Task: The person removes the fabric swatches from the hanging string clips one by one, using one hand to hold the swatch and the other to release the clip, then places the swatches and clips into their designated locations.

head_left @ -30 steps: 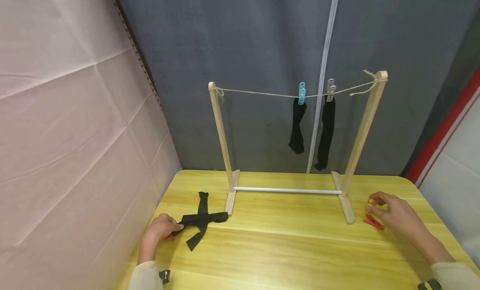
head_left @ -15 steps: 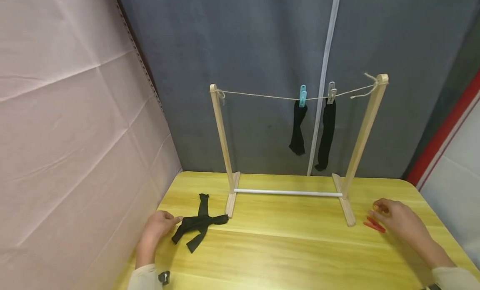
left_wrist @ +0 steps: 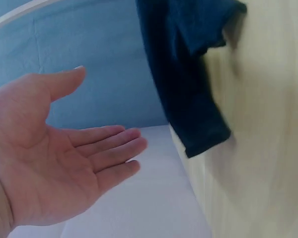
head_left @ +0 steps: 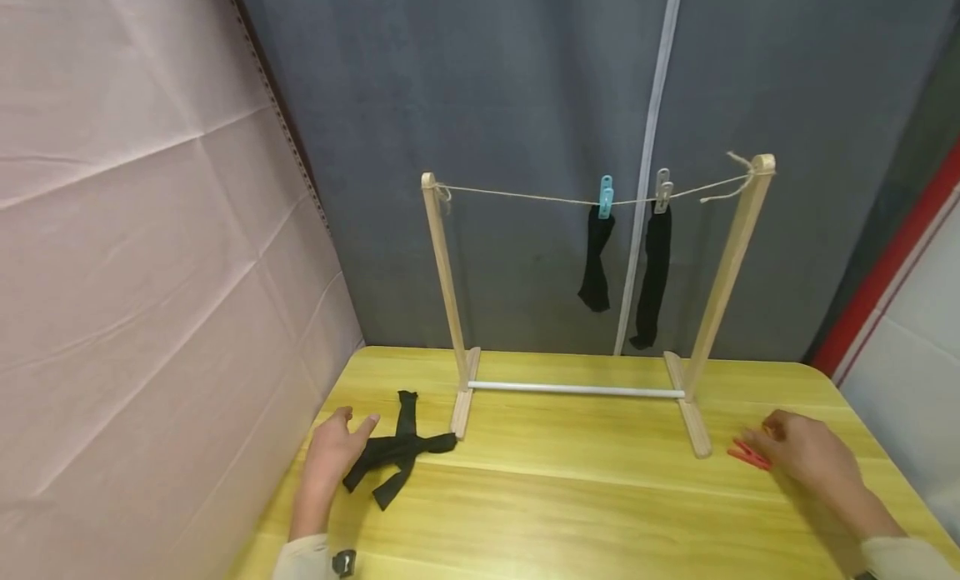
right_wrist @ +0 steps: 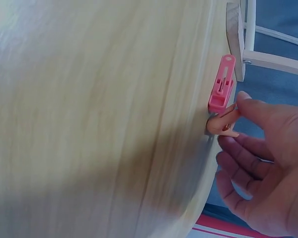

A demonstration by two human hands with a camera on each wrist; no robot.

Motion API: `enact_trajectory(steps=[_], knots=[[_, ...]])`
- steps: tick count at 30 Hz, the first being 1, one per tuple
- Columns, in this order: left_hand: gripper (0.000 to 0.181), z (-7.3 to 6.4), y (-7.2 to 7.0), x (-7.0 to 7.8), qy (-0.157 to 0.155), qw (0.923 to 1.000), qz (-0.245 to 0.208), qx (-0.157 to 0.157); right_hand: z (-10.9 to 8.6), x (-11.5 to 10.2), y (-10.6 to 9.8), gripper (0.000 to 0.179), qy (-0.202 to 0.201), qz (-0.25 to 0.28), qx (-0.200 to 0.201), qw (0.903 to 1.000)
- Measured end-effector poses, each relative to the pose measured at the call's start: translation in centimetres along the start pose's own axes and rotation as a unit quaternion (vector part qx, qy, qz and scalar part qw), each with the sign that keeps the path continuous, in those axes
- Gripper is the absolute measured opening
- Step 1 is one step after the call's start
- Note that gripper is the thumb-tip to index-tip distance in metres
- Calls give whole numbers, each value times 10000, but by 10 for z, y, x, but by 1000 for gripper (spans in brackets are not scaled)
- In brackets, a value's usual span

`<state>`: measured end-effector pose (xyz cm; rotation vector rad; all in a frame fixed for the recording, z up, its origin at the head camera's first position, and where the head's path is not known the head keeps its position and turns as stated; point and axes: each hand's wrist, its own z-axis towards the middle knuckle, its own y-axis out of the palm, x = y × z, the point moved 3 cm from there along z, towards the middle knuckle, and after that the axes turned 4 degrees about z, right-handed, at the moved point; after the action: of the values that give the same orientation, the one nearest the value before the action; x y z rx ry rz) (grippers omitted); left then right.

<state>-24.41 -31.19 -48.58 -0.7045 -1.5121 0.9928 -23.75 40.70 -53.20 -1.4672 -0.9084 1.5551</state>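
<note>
1. Socks (head_left: 406, 448) lie crossed on the table (head_left: 525, 513), just right of the left hand (head_left: 330, 455). One's long axis runs left-right, left end slanting nearer; the other runs far-to-near.
2. Left hand: fingers extended, thumb apart, grasping nothing. Thumb tip near the left-right sock; left wrist view shows a gap. This hand is nearer the pair; the right is well apart.
3. Rack (head_left: 446, 280): left foot just beside the pair's right end; contact, cannot tell.
4. Line (head_left: 517, 195): blue peg (head_left: 605, 198) holds a short sock (head_left: 596, 267); grey peg (head_left: 663, 192) holds a long sock (head_left: 653, 276). Both hang near-vertical.
5. Red peg (head_left: 748, 453): on table, just left of the right hand (head_left: 813, 455).
6. Right hand: thumb and forefinger pinch the orange peg (right_wrist: 220, 124), its rounded end pointing tableward.
</note>
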Motion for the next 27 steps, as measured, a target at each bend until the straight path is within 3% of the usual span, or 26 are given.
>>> enact_trajectory(steps=[4, 8, 13, 17, 21, 23, 27], knots=[[93, 2, 9, 7, 118, 9999, -30, -46, -8, 4, -1, 48, -87, -83, 176, 9998], [102, 8, 15, 13, 459, 9989, -80, -54, -11, 5, 0, 45, -267, -204, 342, 9988], [105, 12, 21, 26, 981, 9941, -335, 332, -10, 4, 4, 46, -353, -137, 472, 9982], [98, 11, 25, 42, 1513, 9838, -620, 732, -8, 1, 2, 49, -198, -41, 406, 9990], [85, 8, 29, 58, 2130, 9635, -994, 1281, -5, 0, -4, 60, -36, -10, 291, 9996], [80, 7, 31, 67, 2507, 9470, -1197, 1614, -4, -2, -8, 72, -51, -16, 308, 9995], [80, 7, 37, 90, 3209, 9083, -1488, 2234, -5, -14, -14, 81, -91, 4, 461, 9989]])
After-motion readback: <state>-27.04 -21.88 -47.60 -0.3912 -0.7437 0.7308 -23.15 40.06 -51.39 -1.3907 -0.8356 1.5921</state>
